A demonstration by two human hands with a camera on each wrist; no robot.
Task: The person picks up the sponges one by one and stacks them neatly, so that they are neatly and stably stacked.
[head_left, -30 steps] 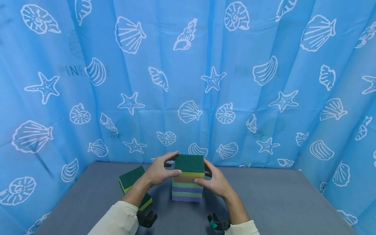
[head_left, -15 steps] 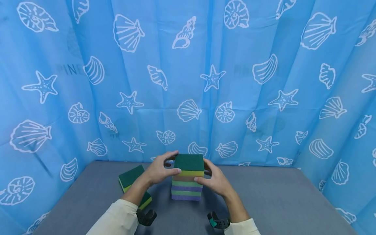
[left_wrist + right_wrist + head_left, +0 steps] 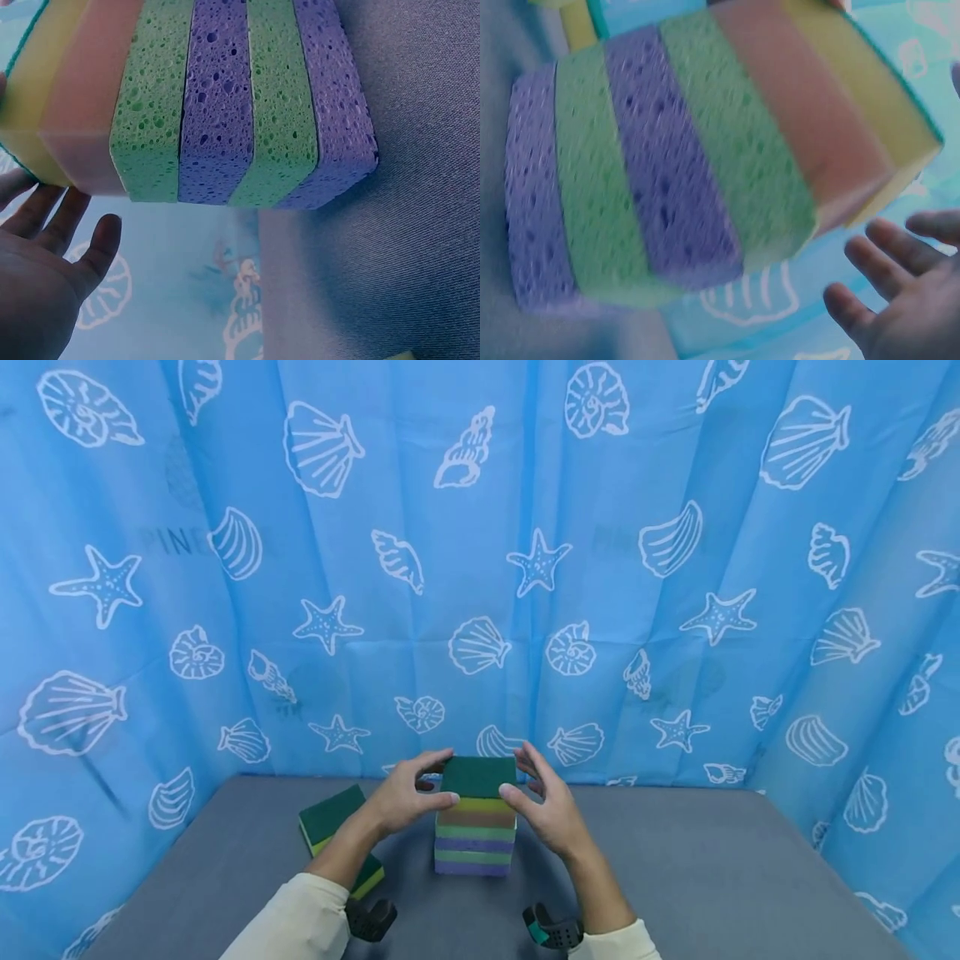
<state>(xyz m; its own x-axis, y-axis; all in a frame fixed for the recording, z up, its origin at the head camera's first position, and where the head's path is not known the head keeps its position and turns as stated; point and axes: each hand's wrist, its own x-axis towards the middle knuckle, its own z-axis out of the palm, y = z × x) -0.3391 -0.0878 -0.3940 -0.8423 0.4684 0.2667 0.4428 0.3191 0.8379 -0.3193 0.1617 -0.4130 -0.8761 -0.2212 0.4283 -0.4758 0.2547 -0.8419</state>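
Note:
A stack of sponges stands upright on the grey table (image 3: 705, 868). On top is a yellow sponge with a dark green scouring pad (image 3: 480, 777); below it lie a brownish-pink sponge (image 3: 86, 97) and alternating green (image 3: 154, 105) and purple (image 3: 214, 97) layers. My left hand (image 3: 397, 797) holds the top sponge at its left side, thumb on the front corner and fingers toward the back. At the right side, my right hand (image 3: 555, 814) is spread with its thumb near the front right corner; the right wrist view shows its fingers apart from the stack.
Two more yellow-and-green sponges lie left of the stack, one farther back (image 3: 330, 817) and one nearer (image 3: 369, 875), partly behind the left forearm. A blue curtain (image 3: 480, 568) with white shell prints hangs behind the table.
My right hand has let go of the top sponge and risen slightly, its thumb moving up from the front face. The left hand and the stack keep their places.

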